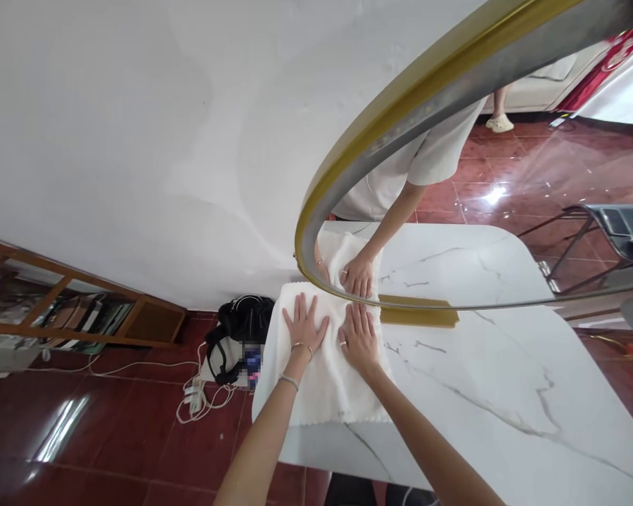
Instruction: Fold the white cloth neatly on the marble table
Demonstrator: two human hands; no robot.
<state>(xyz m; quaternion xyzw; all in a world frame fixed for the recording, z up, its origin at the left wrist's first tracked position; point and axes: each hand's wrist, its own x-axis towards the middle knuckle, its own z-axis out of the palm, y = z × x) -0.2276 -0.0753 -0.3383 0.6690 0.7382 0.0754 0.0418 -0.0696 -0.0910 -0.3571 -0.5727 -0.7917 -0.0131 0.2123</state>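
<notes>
Head view shows me the white cloth [330, 383] lying on the marbled surface [485, 383], my left grip [303, 325] flat on it, fingers spread, my right grip [359, 337] flat, fingers closer together. Leftward, the wooden cabinet [152, 325] holds stacked items [84, 313], any lettering too small to read.

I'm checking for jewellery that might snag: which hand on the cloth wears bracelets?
The left hand, fingers spread on the white cloth; the right hand shows only a ring.
</notes>
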